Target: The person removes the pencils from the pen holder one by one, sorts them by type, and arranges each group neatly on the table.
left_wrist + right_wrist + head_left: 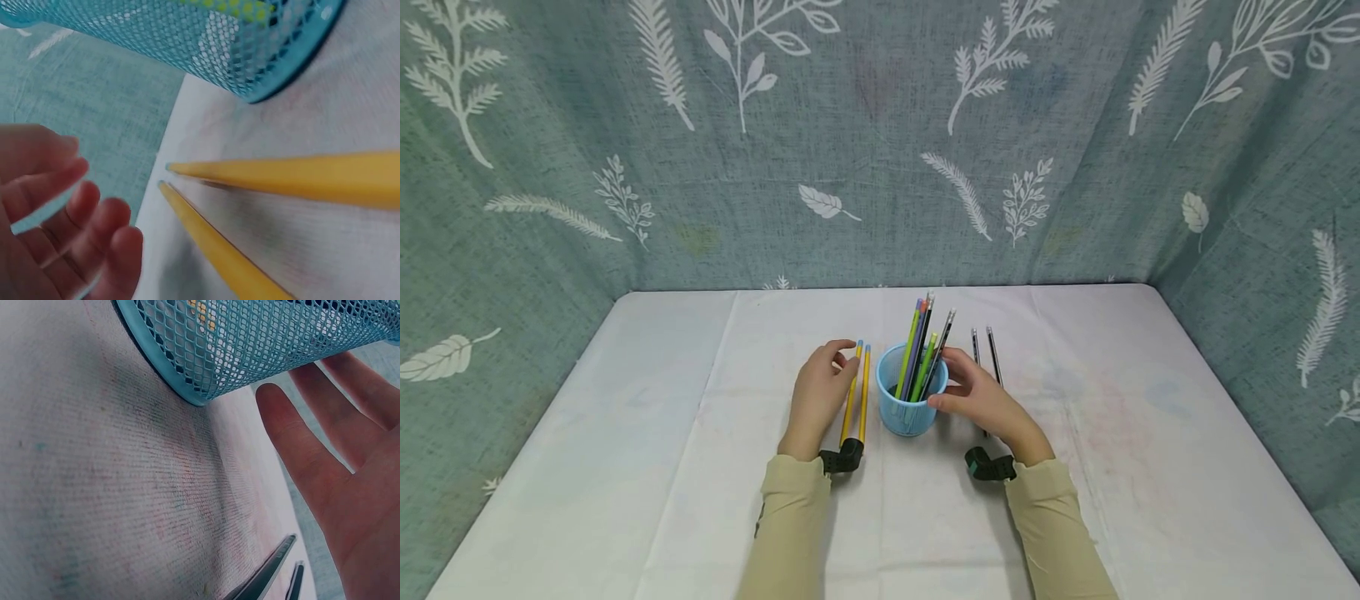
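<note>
A light-blue mesh pencil cup (907, 414) stands upright on the table, holding several pencils (917, 354) in green, purple and black. My right hand (981, 396) is at the cup's right side, its fingers fairly straight and right at the mesh wall, some passing behind it in the right wrist view. On the cup's left lie two yellow pencils (864, 392) with blue ends, side by side. Next to them is my left hand (822, 387), fingers loosely bent with nothing between them; in the left wrist view its fingertips (128, 240) are apart from the pencils.
Two dark pencils (994, 354) lie right of the cup, partly hidden by the right hand. A white cloth (700, 500) covers the table. Grey-green leaf-print curtains (880, 167) enclose the back and sides.
</note>
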`<state>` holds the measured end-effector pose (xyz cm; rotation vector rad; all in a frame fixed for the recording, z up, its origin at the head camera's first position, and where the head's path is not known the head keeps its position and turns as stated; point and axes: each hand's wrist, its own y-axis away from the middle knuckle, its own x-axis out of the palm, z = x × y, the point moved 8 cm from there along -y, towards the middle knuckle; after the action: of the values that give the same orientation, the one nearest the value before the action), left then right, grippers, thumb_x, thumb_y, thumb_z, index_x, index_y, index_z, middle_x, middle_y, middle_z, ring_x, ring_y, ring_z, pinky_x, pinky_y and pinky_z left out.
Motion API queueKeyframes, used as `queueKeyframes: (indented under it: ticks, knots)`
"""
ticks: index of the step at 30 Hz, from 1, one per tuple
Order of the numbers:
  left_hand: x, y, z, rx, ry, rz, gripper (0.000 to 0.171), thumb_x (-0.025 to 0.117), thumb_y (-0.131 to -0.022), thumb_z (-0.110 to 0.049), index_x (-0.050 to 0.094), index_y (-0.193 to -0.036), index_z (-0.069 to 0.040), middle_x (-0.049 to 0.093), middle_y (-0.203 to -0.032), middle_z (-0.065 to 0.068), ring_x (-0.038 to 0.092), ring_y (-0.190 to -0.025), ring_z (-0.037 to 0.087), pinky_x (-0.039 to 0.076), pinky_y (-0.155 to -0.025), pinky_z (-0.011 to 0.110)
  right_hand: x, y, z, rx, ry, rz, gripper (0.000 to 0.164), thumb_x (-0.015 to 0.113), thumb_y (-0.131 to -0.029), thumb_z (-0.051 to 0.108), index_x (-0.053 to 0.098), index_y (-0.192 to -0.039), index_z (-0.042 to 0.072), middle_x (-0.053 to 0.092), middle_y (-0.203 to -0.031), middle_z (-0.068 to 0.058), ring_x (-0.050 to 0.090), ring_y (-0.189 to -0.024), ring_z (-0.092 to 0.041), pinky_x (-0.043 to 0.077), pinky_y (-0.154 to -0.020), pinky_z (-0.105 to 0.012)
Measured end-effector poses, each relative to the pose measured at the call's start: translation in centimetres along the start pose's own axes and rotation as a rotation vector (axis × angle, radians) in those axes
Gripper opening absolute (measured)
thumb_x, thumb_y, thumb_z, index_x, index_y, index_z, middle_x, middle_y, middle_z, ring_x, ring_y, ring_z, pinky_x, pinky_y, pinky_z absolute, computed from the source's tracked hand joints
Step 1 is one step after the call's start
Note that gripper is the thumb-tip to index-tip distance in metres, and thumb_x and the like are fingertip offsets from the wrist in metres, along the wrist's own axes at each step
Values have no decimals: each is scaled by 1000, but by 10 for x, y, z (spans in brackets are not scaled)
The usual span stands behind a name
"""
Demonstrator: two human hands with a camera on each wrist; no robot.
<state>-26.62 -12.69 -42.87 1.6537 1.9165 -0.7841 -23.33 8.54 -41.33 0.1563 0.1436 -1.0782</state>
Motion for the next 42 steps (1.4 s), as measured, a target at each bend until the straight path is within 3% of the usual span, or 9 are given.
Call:
queueKeyframes:
  ticks: [8, 16, 25, 29, 32, 37, 42]
  knots:
    - [-6, 1, -13, 103, 111, -22, 26, 54, -88, -33, 59, -112, -23, 56, -92, -4, 54, -80, 12, 45, -67, 31, 1, 0, -1, 5, -17, 14, 62, 65, -82, 13, 33, -135, 19, 32, -139, -11, 37, -122, -29, 35, -95, -42]
    - [9, 7, -37, 241, 219, 170, 42, 48, -87, -49, 53, -121, -25, 53, -107, -7, 52, -96, 11, 45, -80, 33, 0, 0, -1, 0, -22, 6, 60, 65, -82, 13, 34, -134, 19, 34, -138, -9, 39, -121, -28, 35, -95, -42]
    - [26, 16, -43, 212, 251, 357, 47, 52, -86, -46, 43, -130, -33, 50, -119, -9, 48, -103, 11, 43, -82, 36, 1, 1, 0, 6, -37, 22, 62, 63, -83, 14, 32, -136, 21, 32, -139, -10, 40, -120, -29, 37, -94, -41]
    - [22, 24, -56, 203, 264, 431, 53, 54, -87, -39, 36, -136, -27, 48, -125, -2, 52, -100, 15, 44, -80, 36, 1, 0, 1, 4, -37, 22, 62, 64, -83, 15, 32, -136, 22, 32, -139, -9, 41, -119, -30, 37, -93, -41]
    - [25, 26, -56, 192, 268, 460, 58, 55, -86, -40, 31, -138, -29, 44, -130, -2, 55, -94, 18, 45, -78, 37, 1, 1, 2, 8, -26, 20, 62, 64, -83, 17, 33, -135, 23, 32, -139, -9, 41, -119, -30, 37, -94, -42]
    - [36, 20, -47, 221, 217, 445, 67, 59, -78, -53, 26, -136, -43, 38, -133, -9, 53, -93, 17, 44, -76, 38, 0, -2, -4, 1, -35, 22, 62, 64, -83, 16, 32, -136, 24, 31, -140, -8, 40, -120, -30, 37, -93, -43]
    - [40, 23, -49, 239, 192, 469, 78, 65, -69, -58, 22, -134, -49, 32, -137, -9, 44, -112, 18, 40, -84, 45, -1, -7, -19, -27, -45, 35, 62, 65, -82, 20, 33, -134, 29, 30, -140, -3, 42, -119, -26, 40, -90, -40]
